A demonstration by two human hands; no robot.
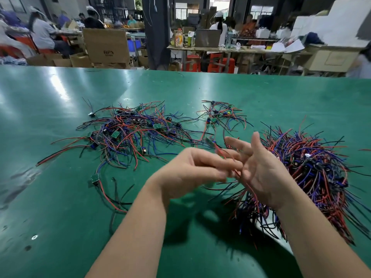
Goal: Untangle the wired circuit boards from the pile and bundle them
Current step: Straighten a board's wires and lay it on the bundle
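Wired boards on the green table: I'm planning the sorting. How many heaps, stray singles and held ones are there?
Heaps: 3, big tangle, small tangle, dense heap
Stray singles: 2, front-left board, back-left board
Held by left hand: 1, held board
Total: 6

On the left hand [186, 169], the fingertips [223, 174] smear into motion blur where they meet the red wire [253, 192], so it cannot be told whether they pinch it. The small board [210, 141] beyond them is blurred too (its parts are unreadable). The right hand [261, 169] and its forearm cover the near side of the big bundle [317, 173], whose boards are buried in wire and cannot be counted. A white thing [268, 228] under that bundle shows only as a sliver. Both forearms run off the bottom edge. The green table [60, 197] is cut by the left and right edges.
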